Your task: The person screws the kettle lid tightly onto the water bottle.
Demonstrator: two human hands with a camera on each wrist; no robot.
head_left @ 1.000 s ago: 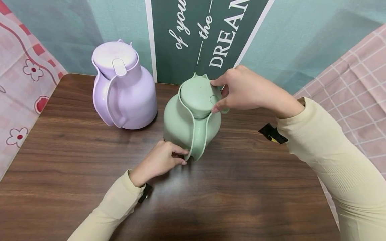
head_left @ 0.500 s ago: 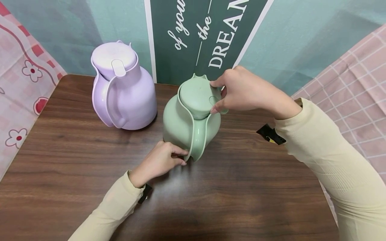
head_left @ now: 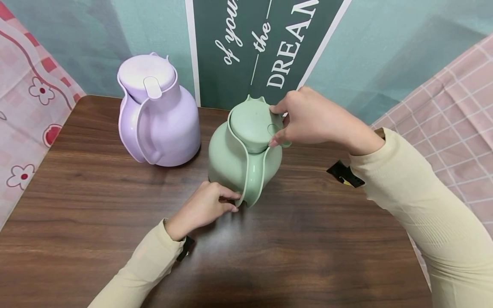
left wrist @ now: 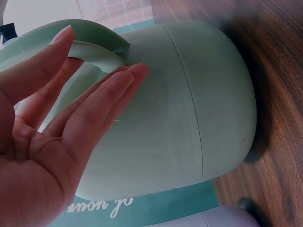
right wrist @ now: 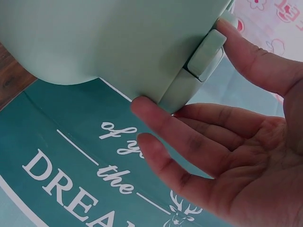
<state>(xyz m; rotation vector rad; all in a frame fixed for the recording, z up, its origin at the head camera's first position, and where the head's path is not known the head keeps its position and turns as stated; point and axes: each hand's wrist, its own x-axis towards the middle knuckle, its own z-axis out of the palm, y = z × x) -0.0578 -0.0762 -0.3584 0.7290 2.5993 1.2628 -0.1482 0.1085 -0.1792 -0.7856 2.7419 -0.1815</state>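
A pale green vacuum jug [head_left: 227, 156] stands upright on the table, its handle [head_left: 254, 175] facing me. My right hand [head_left: 317, 115] reaches over from the right and holds the jug's round lid [head_left: 252, 122] at its edge, thumb on the near side and fingers beyond. The right wrist view shows the thumb beside the lid's raised tab [right wrist: 207, 54] and fingers by the rim. Low on the near left, my left hand [head_left: 206, 203] pinches the handle's lower end. In the left wrist view, the thumb lies across the handle and fingertips [left wrist: 125, 78] touch the jug's body.
A lilac vacuum jug [head_left: 179, 124], lid on, stands to the left of the green one. Both are near the back edge of the dark wooden table [head_left: 308, 248]. Behind hangs a teal cloth with white lettering [head_left: 286, 53]; patterned pink cloths flank both sides.
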